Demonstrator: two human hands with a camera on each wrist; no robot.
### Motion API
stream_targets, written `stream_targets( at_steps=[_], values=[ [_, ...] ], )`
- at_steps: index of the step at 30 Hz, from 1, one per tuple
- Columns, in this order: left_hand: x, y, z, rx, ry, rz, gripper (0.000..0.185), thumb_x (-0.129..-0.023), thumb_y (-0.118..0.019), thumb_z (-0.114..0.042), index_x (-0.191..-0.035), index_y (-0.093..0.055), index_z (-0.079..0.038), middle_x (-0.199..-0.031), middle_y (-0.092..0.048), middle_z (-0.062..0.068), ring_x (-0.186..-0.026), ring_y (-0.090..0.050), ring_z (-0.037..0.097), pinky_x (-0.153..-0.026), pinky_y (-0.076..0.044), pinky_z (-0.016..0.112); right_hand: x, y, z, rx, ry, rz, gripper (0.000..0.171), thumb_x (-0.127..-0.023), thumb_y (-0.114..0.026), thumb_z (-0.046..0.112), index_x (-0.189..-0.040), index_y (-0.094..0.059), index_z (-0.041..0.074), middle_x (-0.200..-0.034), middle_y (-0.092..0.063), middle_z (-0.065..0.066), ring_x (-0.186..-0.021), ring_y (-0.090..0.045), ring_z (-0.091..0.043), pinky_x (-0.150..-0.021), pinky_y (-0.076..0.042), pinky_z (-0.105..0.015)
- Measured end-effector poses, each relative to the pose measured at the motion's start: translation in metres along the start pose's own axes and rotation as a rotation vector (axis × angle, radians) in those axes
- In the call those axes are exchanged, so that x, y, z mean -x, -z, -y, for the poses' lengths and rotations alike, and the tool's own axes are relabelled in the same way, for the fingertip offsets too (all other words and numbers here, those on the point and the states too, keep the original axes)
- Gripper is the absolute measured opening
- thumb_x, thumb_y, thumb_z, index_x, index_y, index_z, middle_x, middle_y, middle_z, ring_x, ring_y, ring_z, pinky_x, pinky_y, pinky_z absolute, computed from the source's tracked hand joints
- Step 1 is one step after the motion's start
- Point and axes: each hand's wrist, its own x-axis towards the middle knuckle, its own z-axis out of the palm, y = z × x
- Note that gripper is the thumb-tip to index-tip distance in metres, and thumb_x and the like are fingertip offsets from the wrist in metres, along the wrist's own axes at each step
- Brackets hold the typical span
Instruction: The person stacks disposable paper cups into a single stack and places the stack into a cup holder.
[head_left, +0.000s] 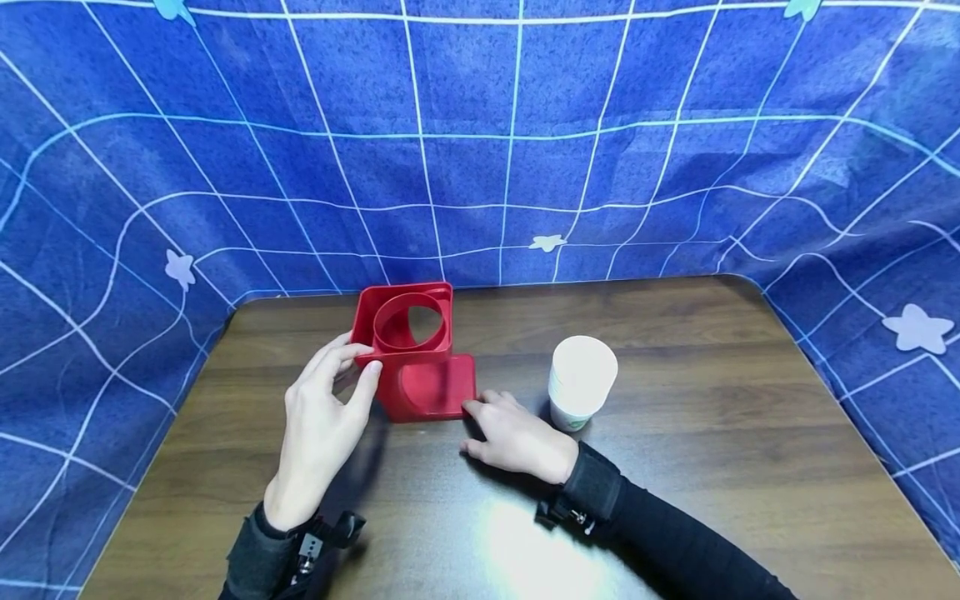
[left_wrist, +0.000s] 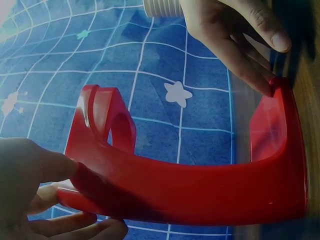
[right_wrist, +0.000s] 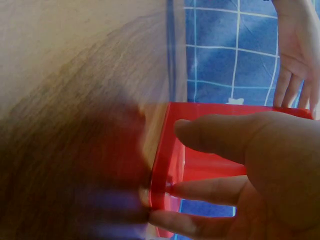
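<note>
Behind everything, a blue cloth [head_left: 525, 125] with white grid lines and pale stars fills the upper half of the head view and runs down both sides. Below it the dark wooden table [head_left: 712, 467] takes the lower half, its far edge just under the cloth and bare wood open at lower right and lower left. Left of centre on the table stands the red holder [head_left: 416, 358], an upright panel with a round hole over a flat base. To its right, near but apart, a white paper cup [head_left: 581, 382] stands upside down. The left hand [head_left: 318, 433] reaches up from the lower left, thumb and curled fingers pinching the holder's left edge; the left wrist view shows the thumb [left_wrist: 35, 165] pressed on the red plastic with fingers beneath. The right hand [head_left: 517, 437] lies low on the table from the lower right, fingertips on the base's right front corner; in the right wrist view its fingers [right_wrist: 220, 135] curl round the red rim, gripping it
</note>
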Motion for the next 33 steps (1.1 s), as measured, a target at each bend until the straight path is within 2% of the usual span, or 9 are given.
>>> stream_targets(
  at_steps=[4,13,16,21,25,28,33],
  values=[
    [0.002,-0.001,-0.002,0.016,-0.009,0.006,0.024,-0.094,-0.075,-0.010,-0.117,-0.072,-0.006,-0.134,-0.067,0.013,-0.115,-0.070,0.028,-0.094,-0.049,0.010,0.004,0.000,-0.001,0.001,0.004,-0.002,0.046,-0.092,-0.074,0.033,-0.129,-0.066,0.007,-0.128,-0.063,-0.016,-0.114,-0.060,-0.034,-0.100,-0.052,-0.047],
    [0.012,-0.001,-0.011,0.042,-0.026,0.043,0.028,-0.092,-0.077,-0.010,-0.120,-0.073,-0.008,-0.139,-0.064,0.011,-0.112,-0.071,0.028,-0.092,-0.050,0.011,0.021,0.004,-0.004,0.022,0.022,0.008,0.046,-0.093,-0.073,0.034,-0.128,-0.065,0.006,-0.125,-0.064,-0.015,-0.111,-0.062,-0.034,-0.098,-0.052,-0.047],
    [0.015,0.000,-0.015,0.041,-0.016,0.067,0.030,-0.091,-0.078,-0.013,-0.121,-0.073,-0.009,-0.141,-0.062,0.009,-0.112,-0.071,0.026,-0.092,-0.051,0.012,0.026,0.004,-0.004,0.034,0.013,0.022,0.048,-0.093,-0.072,0.037,-0.130,-0.064,0.007,-0.127,-0.063,-0.015,-0.115,-0.061,-0.033,-0.102,-0.051,-0.047],
    [0.016,0.005,-0.019,0.050,0.011,0.081,0.038,-0.090,-0.081,-0.019,-0.126,-0.070,-0.012,-0.138,-0.065,0.007,-0.106,-0.073,0.024,-0.090,-0.052,0.009,0.032,0.005,-0.002,0.033,0.009,0.040,0.046,-0.093,-0.073,0.038,-0.127,-0.065,0.008,-0.123,-0.063,-0.013,-0.112,-0.062,-0.031,-0.100,-0.052,-0.045],
    [0.012,0.009,-0.018,0.077,0.024,0.062,0.050,-0.090,-0.081,-0.020,-0.137,-0.063,-0.013,-0.128,-0.070,0.007,-0.100,-0.074,0.024,-0.086,-0.054,0.008,0.034,0.005,0.000,0.026,0.012,0.048,0.051,-0.093,-0.074,0.036,-0.131,-0.063,0.005,-0.127,-0.062,-0.014,-0.116,-0.061,-0.033,-0.103,-0.051,-0.046],
    [0.006,0.010,-0.016,0.087,0.030,0.036,0.050,-0.091,-0.079,-0.019,-0.138,-0.062,-0.013,-0.124,-0.073,0.008,-0.097,-0.074,0.021,-0.083,-0.055,0.009,0.034,0.005,0.000,0.026,0.007,0.059,0.056,-0.093,-0.074,0.036,-0.137,-0.060,0.004,-0.132,-0.061,-0.016,-0.121,-0.060,-0.034,-0.107,-0.050,-0.047],
    [-0.008,0.008,-0.011,0.066,0.073,-0.014,0.043,-0.096,-0.074,-0.020,-0.136,-0.063,-0.012,-0.117,-0.076,0.007,-0.092,-0.069,-0.001,-0.077,-0.054,0.007,0.034,0.004,0.000,0.036,0.002,0.066,0.058,-0.093,-0.075,0.037,-0.139,-0.059,0.004,-0.134,-0.060,-0.017,-0.123,-0.059,-0.034,-0.108,-0.050,-0.047]
  ],
)
